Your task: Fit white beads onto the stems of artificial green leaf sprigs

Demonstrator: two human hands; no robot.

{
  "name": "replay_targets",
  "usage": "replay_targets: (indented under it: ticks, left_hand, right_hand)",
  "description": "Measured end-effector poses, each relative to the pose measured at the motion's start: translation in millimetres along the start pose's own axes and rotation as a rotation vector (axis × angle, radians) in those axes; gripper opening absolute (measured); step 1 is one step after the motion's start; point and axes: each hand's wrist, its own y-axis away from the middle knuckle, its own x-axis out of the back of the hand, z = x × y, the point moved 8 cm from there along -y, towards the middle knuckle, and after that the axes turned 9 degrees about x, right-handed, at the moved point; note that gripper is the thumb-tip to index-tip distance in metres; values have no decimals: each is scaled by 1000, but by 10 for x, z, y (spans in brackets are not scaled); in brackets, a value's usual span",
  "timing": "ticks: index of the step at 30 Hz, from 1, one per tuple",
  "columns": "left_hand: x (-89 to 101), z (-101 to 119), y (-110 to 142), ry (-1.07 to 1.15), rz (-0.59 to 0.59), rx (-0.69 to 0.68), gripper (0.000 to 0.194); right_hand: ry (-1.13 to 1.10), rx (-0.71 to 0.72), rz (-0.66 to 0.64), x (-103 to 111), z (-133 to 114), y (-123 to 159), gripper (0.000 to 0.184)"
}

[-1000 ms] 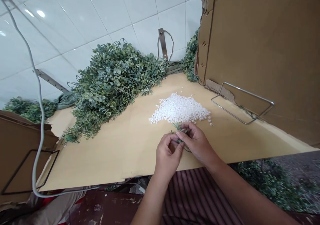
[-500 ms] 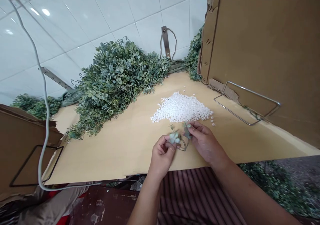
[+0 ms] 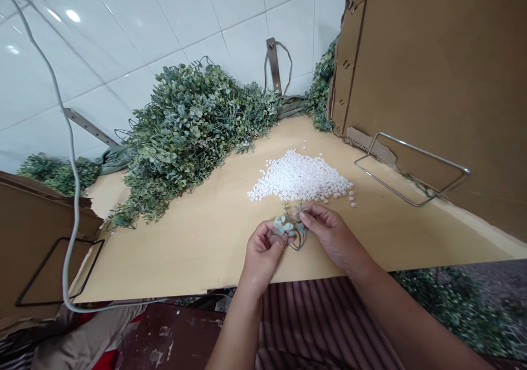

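Observation:
Between my two hands is a small sprig of artificial leaves (image 3: 282, 225), pale green, with thin stems looping down below. My left hand (image 3: 265, 250) pinches it on the left, the thumb close to the pale leaves. On the other side my right hand (image 3: 325, 226) grips its leafy end between thumb and fingers. Both hands are raised over the tan board. Just beyond them lies a heap of small white plastic pieces (image 3: 298, 175). A large pile of artificial greenery (image 3: 193, 123) rests behind and to the left.
Cardboard walls (image 3: 436, 84) flank the tan work surface (image 3: 173, 260), with a bent metal wire frame (image 3: 411, 167) at the right. A pale cable (image 3: 73, 194) hangs at the left. White tiles (image 3: 239, 7) cover the wall behind. More greenery (image 3: 453, 309) lies below on the right.
My right hand has moved slightly left and down, bringing its end of the sprig closer to my left hand. The left hand has shifted slightly left.

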Motion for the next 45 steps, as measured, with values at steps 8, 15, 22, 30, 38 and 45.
replay_targets:
  ticks: [8,15,22,30,38,45]
  left_hand:
    - [243,303,-104,-395,8,-92,14]
    - [459,530,-584,-1054,406,-227,16]
    - [344,538,-640,-1179,417,-290,17]
    - [212,199,-445,-78,105,2,18]
    - [121,67,-350,74,83,64,26]
    - [79,94,-353,23,47,60,24]
  right_hand:
    - [55,-54,-57,-20,10,6,41]
    - [211,-29,-206,-189,62,21,36]
    - [359,83,-246,-221,64,-19,31]
    - [478,177,-183,-224,16,46,27]
    - [473,207,-121,-189,-18,42,26]
    - [436,203,-8,-62,-29,3,24]
